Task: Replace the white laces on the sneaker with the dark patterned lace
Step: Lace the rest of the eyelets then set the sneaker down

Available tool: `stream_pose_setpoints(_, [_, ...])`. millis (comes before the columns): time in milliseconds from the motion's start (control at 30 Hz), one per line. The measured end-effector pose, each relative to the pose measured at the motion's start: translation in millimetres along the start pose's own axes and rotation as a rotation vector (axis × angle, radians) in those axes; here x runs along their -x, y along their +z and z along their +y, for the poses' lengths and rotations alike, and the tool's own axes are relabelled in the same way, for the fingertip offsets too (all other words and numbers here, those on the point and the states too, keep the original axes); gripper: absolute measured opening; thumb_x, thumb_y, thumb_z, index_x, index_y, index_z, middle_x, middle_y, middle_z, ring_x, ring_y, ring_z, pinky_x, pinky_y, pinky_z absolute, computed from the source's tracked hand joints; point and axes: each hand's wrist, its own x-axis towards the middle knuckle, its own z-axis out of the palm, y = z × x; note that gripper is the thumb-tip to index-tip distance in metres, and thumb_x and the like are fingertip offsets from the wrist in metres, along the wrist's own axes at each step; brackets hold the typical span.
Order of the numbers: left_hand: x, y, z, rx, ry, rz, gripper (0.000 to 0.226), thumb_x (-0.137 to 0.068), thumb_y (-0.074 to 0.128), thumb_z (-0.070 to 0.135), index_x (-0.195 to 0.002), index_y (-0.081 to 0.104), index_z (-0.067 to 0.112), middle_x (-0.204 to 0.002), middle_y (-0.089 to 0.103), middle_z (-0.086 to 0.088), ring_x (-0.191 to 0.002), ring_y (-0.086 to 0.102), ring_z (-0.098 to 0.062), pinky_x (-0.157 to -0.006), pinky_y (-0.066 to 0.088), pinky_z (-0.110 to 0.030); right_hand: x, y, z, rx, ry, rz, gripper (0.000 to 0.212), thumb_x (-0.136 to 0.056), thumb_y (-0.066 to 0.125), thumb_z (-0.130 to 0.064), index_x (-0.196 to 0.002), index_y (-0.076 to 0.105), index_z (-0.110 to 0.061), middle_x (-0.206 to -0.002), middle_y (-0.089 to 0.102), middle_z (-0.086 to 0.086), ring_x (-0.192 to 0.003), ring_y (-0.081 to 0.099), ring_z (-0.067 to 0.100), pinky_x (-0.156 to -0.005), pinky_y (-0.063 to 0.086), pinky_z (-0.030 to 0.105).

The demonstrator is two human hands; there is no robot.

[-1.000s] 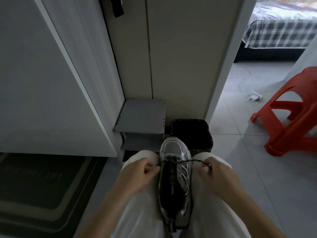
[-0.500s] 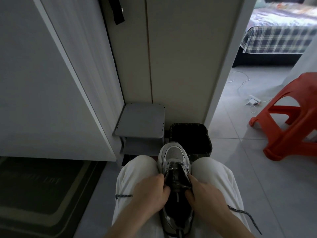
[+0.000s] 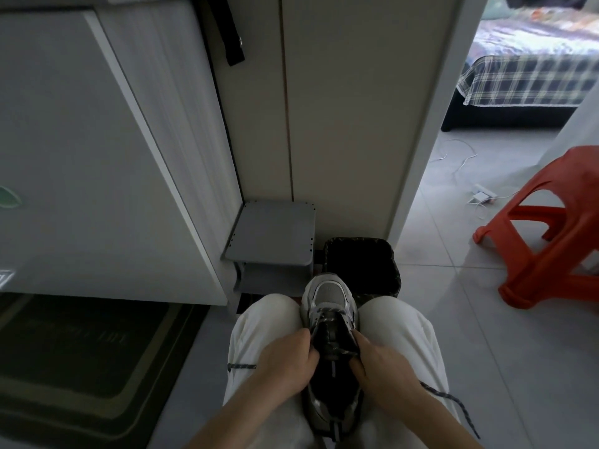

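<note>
A grey and white sneaker (image 3: 329, 294) lies toe-forward between my knees, wedged in my lap. The dark patterned lace (image 3: 340, 351) crosses its black tongue and runs through the lower eyelets. My left hand (image 3: 287, 361) grips the sneaker's left side at the eyelets, fingers curled on the lace there. My right hand (image 3: 379, 364) pinches the lace at the right side of the tongue. One loose lace end lies on my left thigh, the other trails down off my right thigh. No white lace is in view.
A black waste bin (image 3: 363, 264) stands just past the toe, beside a small grey shelf (image 3: 274, 234). A white cabinet (image 3: 97, 157) is to the left with a dark mat (image 3: 81, 358) below. An orange plastic stool (image 3: 551, 228) stands to the right.
Both hands came in from the stretched-out lace to the sneaker's sides. The lace ends dropped onto my thighs. The view has tilted slightly.
</note>
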Motion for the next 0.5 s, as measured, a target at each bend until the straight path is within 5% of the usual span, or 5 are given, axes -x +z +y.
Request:
stream_pose_setpoints(167, [-11, 0, -4, -0.014, -0.014, -0.024, 0.022, -0.093, 0.039, 0.039, -0.08, 0.038, 0.022, -0.067, 0.045, 0.008, -0.07, 0.052, -0.02, -0.062, 0.037, -0.031, -11, 0, 3, -0.058, -0.004, -0.027, 0.037, -0.094, 0.038, -0.034, -0.129, 0.038, -0.022, -0.096, 0.068, 0.004, -0.086, 0.062, 0.026, -0.07, 0.049, 0.034])
stream_pose_setpoints(333, [-18, -9, -10, 0.015, -0.035, -0.03, 0.052, -0.083, 0.027, 0.075, -0.073, 0.043, 0.026, -0.063, 0.05, 0.008, -0.063, 0.051, -0.011, -0.058, 0.035, -0.028, -22, -4, 9, -0.081, 0.026, -0.028, 0.03, -0.087, 0.046, -0.046, -0.111, 0.051, -0.029, -0.088, 0.067, -0.006, -0.081, 0.063, 0.016, -0.065, 0.046, 0.029])
stream_pose_setpoints(500, [-29, -34, -10, 0.022, -0.087, 0.156, 0.043, -0.09, 0.031, 0.063, -0.074, 0.051, 0.029, -0.069, 0.059, 0.01, -0.069, 0.055, -0.005, -0.059, 0.041, -0.022, -30, -27, 15, -0.307, 0.113, 0.064, 0.044, -0.075, 0.056, -0.064, -0.056, 0.049, -0.025, -0.049, 0.046, -0.01, -0.048, 0.042, 0.005, -0.049, 0.035, 0.024])
